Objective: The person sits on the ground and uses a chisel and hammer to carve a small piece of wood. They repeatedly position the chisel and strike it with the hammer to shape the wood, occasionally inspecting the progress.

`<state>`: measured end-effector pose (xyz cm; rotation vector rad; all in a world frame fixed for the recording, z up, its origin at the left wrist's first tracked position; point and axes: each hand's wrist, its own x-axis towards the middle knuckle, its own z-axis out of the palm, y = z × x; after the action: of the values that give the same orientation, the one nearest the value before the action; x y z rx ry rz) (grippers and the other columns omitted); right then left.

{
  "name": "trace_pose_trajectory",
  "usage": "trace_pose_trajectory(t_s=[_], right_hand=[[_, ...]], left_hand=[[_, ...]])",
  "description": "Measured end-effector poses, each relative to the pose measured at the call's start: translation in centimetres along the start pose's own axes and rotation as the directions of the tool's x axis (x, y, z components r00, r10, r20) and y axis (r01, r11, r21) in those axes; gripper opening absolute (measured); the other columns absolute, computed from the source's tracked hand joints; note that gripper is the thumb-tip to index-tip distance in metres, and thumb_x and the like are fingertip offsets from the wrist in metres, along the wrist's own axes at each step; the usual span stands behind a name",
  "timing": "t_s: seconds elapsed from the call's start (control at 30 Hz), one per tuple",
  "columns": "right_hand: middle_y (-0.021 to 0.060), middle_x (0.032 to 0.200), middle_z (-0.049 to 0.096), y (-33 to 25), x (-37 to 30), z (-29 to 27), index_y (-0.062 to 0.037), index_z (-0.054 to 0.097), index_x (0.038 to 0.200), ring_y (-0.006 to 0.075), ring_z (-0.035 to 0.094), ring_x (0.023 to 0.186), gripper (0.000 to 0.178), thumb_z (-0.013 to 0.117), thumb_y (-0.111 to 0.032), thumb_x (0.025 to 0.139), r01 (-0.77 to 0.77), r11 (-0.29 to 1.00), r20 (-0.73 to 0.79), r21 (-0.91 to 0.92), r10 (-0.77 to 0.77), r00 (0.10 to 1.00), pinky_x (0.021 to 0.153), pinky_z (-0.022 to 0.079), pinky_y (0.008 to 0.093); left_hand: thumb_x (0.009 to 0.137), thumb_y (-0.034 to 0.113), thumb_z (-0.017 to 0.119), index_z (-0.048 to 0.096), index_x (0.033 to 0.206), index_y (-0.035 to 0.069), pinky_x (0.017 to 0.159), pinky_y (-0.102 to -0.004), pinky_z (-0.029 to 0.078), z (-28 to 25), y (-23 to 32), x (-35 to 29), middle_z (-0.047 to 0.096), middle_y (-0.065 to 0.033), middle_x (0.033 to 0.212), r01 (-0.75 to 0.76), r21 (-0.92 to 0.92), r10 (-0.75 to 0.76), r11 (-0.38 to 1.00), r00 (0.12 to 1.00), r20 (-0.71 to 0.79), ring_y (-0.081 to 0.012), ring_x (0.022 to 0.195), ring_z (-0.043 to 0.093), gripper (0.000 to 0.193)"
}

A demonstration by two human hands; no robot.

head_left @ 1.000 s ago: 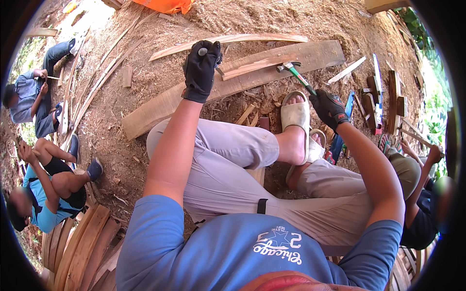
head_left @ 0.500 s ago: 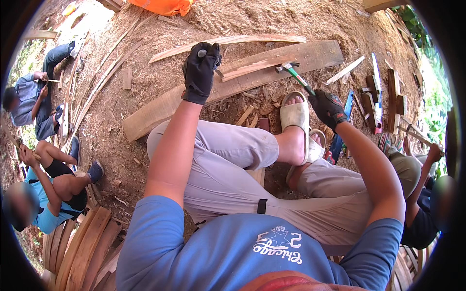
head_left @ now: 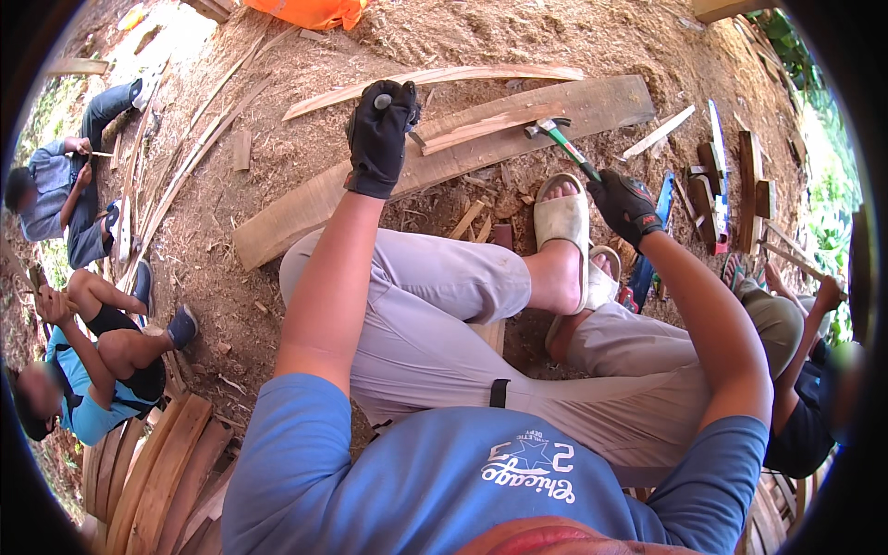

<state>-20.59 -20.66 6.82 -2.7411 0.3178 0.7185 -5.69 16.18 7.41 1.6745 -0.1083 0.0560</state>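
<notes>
My left hand [head_left: 379,143], in a black glove, is closed around a chisel [head_left: 383,102]. Its round butt shows above the fist, and its flat metal tip meets the end of a raised pale strip on a wide plank [head_left: 592,106]. The rest of the chisel is hidden by the glove. Gloved as well, my right hand [head_left: 627,208] grips a claw hammer [head_left: 569,148] by its green and black handle. The hammer's head lies over the right end of the pale strip [head_left: 486,128], apart from the chisel.
A curved wood strip [head_left: 435,81] lies beyond the plank. To the right are handsaws [head_left: 717,176] and wood blocks [head_left: 751,185]. Curved boards [head_left: 153,472] are stacked at lower left. Co-workers [head_left: 88,370] sit at both sides. Wood shavings cover the ground.
My hands, the chisel and the hammer stay almost where they were. At the left, the co-worker in light blue has shifted head and hands slightly.
</notes>
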Motion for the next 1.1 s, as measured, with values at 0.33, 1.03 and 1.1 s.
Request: trace_pose_trajectory(t_s=[0.33,1.03,1.1], right_hand=[[0.0254,0.103,0.072,0.0,0.2,-0.3,-0.0063,0.064,0.120,0.0463,0.068,0.099,0.042,0.052,-0.043,0.104,-0.019,0.999,0.036,0.045,0.017,0.999,0.084,0.052,0.0540],[0.0242,0.097,0.072,0.6,0.0,0.5,-0.0078,0.064,0.114,0.0460,0.069,0.092,0.035,0.051,-0.039,0.105,0.015,0.998,-0.034,0.059,-0.013,0.999,0.079,0.052,0.0536],[0.0246,0.097,0.072,0.4,-0.1,0.3,-0.0071,0.064,0.113,0.0459,0.069,0.092,0.035,0.052,-0.039,0.105,0.012,0.998,-0.026,0.056,-0.010,1.000,0.079,0.052,0.0535]], left_hand=[[0.105,0.025,0.067,0.065,0.093,0.005,0.063,-0.0279,0.049,0.2,0.7,-0.2,0.063,-0.0006,0.075,-0.005,0.060,0.006,0.998,1.000,-0.006,-0.0078,0.069,0.059,0.024],[0.105,0.027,0.067,0.063,0.093,0.005,0.063,-0.0273,0.049,0.5,0.9,-0.1,0.066,-0.0029,0.076,0.004,0.057,-0.005,0.998,1.000,0.015,-0.0083,0.070,0.061,0.025],[0.105,0.026,0.068,0.063,0.093,0.006,0.063,-0.0270,0.048,0.3,0.1,0.1,0.066,-0.0023,0.076,0.021,0.002,-0.021,1.000,0.999,0.026,-0.0079,0.069,0.060,0.024]])
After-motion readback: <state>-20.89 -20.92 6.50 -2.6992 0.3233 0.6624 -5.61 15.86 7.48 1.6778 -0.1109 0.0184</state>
